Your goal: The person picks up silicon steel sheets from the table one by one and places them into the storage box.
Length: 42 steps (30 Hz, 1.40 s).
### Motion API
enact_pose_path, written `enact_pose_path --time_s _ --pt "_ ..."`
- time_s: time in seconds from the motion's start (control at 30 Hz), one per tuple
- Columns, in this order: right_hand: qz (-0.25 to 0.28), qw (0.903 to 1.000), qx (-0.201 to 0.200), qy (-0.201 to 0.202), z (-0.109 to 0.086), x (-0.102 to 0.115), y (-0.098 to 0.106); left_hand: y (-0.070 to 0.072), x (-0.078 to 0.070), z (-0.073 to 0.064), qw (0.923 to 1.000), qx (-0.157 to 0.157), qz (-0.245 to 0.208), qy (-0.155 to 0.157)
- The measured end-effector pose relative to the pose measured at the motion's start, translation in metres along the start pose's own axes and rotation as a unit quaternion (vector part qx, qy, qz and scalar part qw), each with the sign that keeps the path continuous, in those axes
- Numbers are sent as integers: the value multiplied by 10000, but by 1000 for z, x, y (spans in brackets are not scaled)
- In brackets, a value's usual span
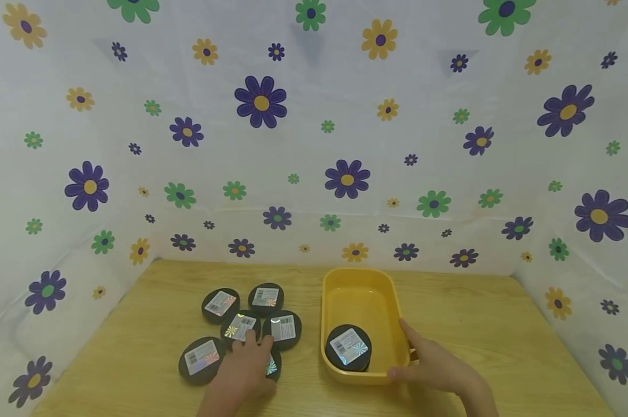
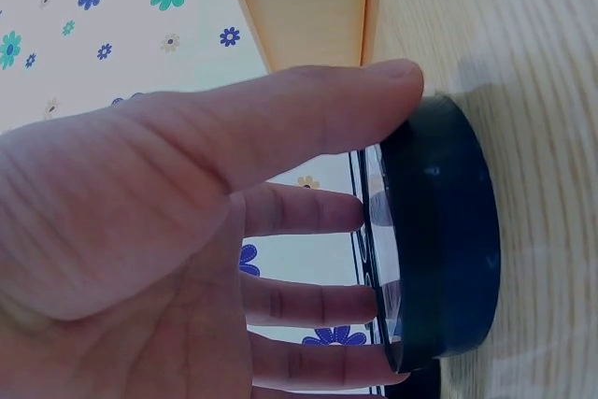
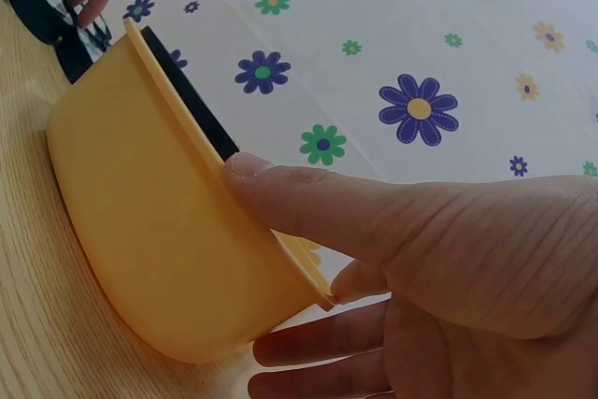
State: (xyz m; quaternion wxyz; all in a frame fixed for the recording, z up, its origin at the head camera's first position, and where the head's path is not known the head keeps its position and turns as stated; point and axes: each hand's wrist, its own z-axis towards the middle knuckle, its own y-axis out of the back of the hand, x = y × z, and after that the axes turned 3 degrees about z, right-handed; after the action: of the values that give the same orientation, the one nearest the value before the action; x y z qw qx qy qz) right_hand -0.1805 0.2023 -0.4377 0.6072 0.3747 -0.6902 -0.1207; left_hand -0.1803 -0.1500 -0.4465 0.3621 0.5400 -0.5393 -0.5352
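My left hand [image 1: 245, 365] is over the nearest of several flat black round cases. In the left wrist view, its thumb is against the side of that black case [image 2: 444, 240], and the fingers reach across the labelled face. The palm hides much of this case in the head view. My right hand [image 1: 439, 362] grips the near right corner of a yellow plastic bin [image 1: 363, 377], thumb on the rim and forefinger along the outer side. Inside the bin, at its near left, lies a black case [image 1: 348, 347] with a white and shiny label facing up.
Around the left hand lie other labelled cases: one at the far left [image 1: 220, 305], one at the back [image 1: 265, 298], one beside the fingers [image 1: 282, 330] and one at the near left [image 1: 201, 360]. A flower-patterned cloth [image 1: 303, 145] encloses the wooden table [image 1: 465, 313] behind and at both sides.
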Motion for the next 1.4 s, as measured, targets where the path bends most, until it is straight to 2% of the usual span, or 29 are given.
enact_pose_path --time_s 0.4,0.8,1.27,1.4 --pt "-16 9994 -57 -351 2 1 0 -2 -1 1 10000 -67 25 -27" --pt "82 9999 39 65 1 1 0 -2 2 2 9999 -96 89 -50" --pt "89 9997 23 -217 -1 4 0 -4 0 2 9999 -113 123 -42" --pt "99 9998 43 -194 -2 3 0 -5 -1 1 9998 -92 204 2"
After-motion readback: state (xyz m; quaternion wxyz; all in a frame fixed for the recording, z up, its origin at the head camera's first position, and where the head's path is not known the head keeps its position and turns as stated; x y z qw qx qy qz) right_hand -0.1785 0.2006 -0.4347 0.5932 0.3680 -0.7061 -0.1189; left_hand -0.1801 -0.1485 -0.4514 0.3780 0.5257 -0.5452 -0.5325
